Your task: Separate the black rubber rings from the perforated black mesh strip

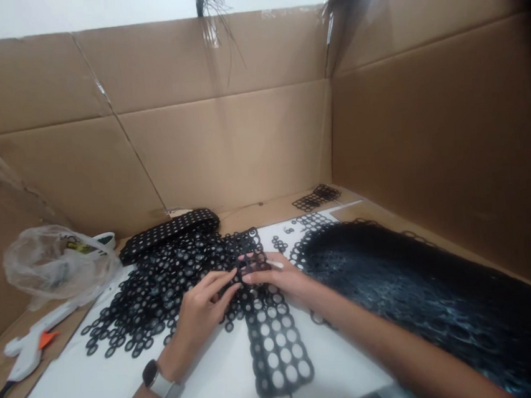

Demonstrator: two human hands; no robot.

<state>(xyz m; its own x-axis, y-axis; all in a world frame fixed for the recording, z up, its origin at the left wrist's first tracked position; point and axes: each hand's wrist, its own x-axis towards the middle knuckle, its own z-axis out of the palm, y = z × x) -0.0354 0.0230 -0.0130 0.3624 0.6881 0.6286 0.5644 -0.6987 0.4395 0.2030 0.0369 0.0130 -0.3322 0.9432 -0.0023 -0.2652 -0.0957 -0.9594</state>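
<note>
A long strip of joined black rings (279, 341) lies on the white board in front of me. Its upper part is lifted between my hands. My left hand (209, 298), with a watch on the wrist, closes thumb and fingertips at the strip's left edge. From the right, my right hand (275, 276) pinches the same strip between thumb and fingers. A short white stick (275, 264) pokes out beside the right fingers; its kind I cannot make out. Left of the strip spreads a big heap of loose black rings (161, 290).
A white glue gun (27, 356) with an orange trigger and a clear plastic bag (55, 263) sit left. Behind the heap is a black dotted roll (174, 229). A large black ring mesh (396, 293) fills the right. Cardboard walls (223, 147) surround the board.
</note>
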